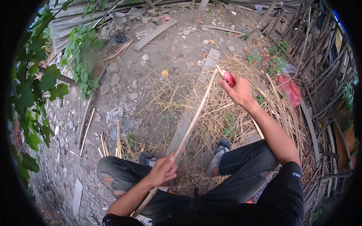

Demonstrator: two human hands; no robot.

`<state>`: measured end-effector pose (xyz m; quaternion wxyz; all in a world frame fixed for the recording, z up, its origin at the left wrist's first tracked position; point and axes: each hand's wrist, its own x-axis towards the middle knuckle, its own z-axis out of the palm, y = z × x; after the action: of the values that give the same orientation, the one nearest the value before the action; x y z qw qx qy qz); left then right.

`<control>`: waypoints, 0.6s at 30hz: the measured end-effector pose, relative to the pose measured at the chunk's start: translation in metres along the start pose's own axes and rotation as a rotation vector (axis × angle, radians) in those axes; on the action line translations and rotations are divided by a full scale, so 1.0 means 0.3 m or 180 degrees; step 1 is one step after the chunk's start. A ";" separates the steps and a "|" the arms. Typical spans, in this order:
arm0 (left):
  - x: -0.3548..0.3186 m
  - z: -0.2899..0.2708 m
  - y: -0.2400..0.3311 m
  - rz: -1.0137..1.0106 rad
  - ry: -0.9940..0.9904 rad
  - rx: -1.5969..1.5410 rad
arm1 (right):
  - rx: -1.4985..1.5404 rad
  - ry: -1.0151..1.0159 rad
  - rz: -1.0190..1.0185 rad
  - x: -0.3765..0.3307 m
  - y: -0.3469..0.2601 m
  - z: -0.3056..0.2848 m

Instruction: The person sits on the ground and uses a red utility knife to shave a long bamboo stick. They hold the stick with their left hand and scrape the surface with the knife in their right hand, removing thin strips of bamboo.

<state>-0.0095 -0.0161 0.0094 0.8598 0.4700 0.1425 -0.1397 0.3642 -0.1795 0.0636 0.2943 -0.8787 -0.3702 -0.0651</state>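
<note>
Head view puts my knees lowest, in dark torn jeans, and I take the long bamboo strip (192,122) as my landmark; my left hand (163,170) is closed around its near end, just above my left knee, thumb lying along the wood; the strip runs from under that fist up and to the right, thin and pale, over my grey shoes (220,148) which sit either side of it; beneath the strip lies a spread of dry straw and shavings (181,98), with a flat grey plank (184,128) almost under its line; at the strip's far end my right hand (238,91) is clenched on a red-handled knife (228,78), whose tip meets the wood there; I cannot make out the blade; left of the strip a few cut bamboo slats (109,143) lie on stony ground (124,75); right of it a red bag (290,89) rests by a woven stick fence (320,67); beyond its far end lies a wooden board (154,34).
</note>
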 end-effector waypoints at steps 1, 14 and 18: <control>0.001 0.001 0.000 0.0019 0.0000 0.0032 | 0.0039 -0.0008 0.0104 0.007 0.005 0.006; 0.048 0.020 0.016 0.0318 -0.0131 0.0116 | 0.2235 -0.1923 0.0750 -0.114 -0.228 0.135; 0.052 0.019 0.042 0.0213 -0.0047 0.0238 | 0.2433 -0.2391 0.0733 -0.154 -0.285 0.135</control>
<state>0.0101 -0.0160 0.0161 0.8469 0.5053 0.1150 -0.1196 0.2680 -0.1377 0.0553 0.4454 -0.7068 -0.3485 0.4250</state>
